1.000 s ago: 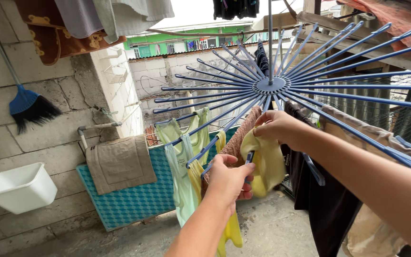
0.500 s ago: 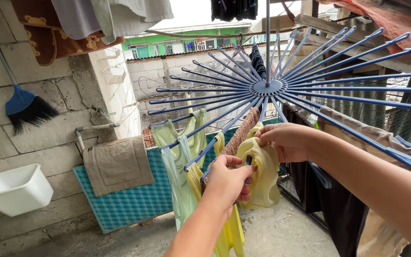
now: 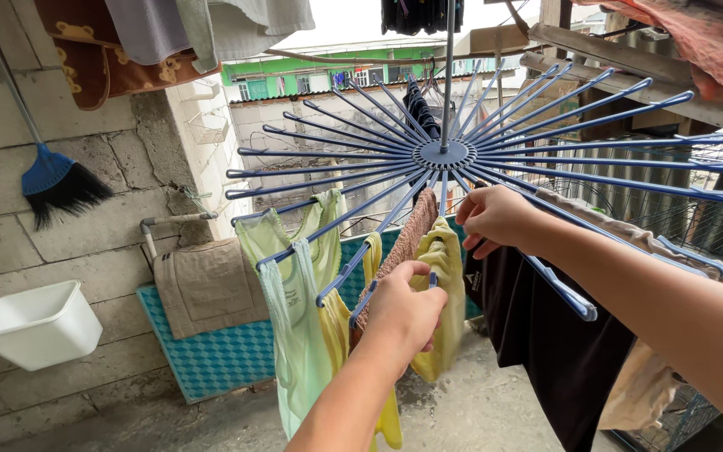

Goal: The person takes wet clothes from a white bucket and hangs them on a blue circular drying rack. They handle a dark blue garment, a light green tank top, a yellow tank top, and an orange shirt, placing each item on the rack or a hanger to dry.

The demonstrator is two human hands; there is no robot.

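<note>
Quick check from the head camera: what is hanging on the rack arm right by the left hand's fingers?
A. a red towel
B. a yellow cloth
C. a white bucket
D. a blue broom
B: the left hand pinches the tip of a blue rack arm over which the yellow cloth is draped.

rack (image 3: 441, 156) overhead, centre | cloth (image 3: 445, 285) on spoke, between left hand (image 3: 403, 314) and right hand (image 3: 495, 219) | tub (image 3: 35, 326) and broom (image 3: 56, 180) far left on wall

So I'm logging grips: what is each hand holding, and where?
Left hand pinches the yellow cloth at its upper edge by a rack arm; right hand holds nothing clearly.
</note>
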